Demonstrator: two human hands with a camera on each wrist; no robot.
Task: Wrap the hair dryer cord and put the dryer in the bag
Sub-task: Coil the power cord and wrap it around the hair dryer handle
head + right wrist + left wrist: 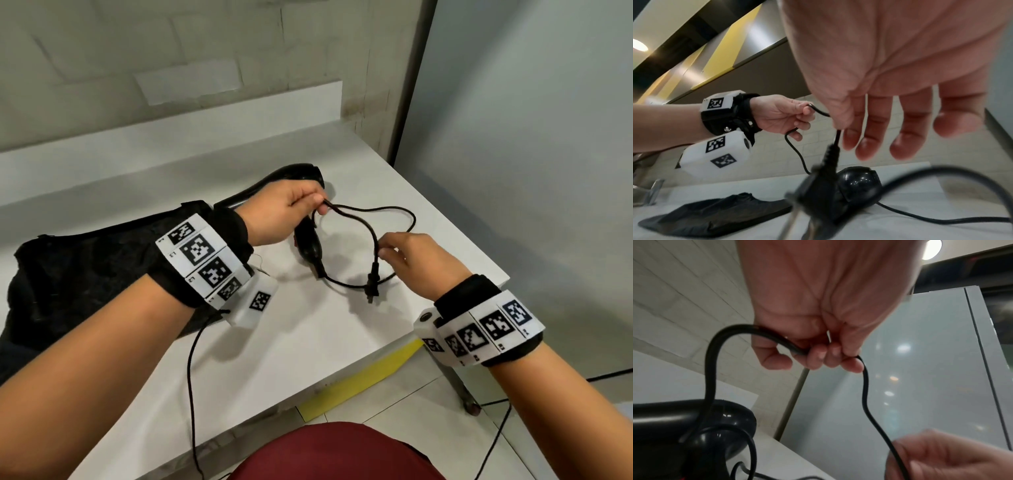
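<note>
Table [308,342], white, carries everything we work with. Along its left edge lies the black fabric bag [85,274], slack and flat; we cannot tell from any view which side its mouth is on. Beside the bag, toward the table's far right corner, rests the black hair dryer [306,243], on its side with its handle pointing back toward our near edge and the barrel running off behind the left wrist toward the bag.

From the handle end the cord [394,216] runs out in an open loop across the table toward the right edge, then rises off the surface. Our left hand [281,212] is above the dryer, fingers curled, pinching a bend of the cord between thumb and fingertips. Our right hand [421,260], nearer the right edge, pinches the cord just above the plug [372,286] between thumb and forefinger; the other fingers hang loosely extended. The plug dangles below this grip, blurred in the right wrist view.

We judge the wrap barely begun: one hanging span joins the two grips. The free end lies on the right-hand side, so that hand should carry each turn leftward to the gathering left grip.
</note>
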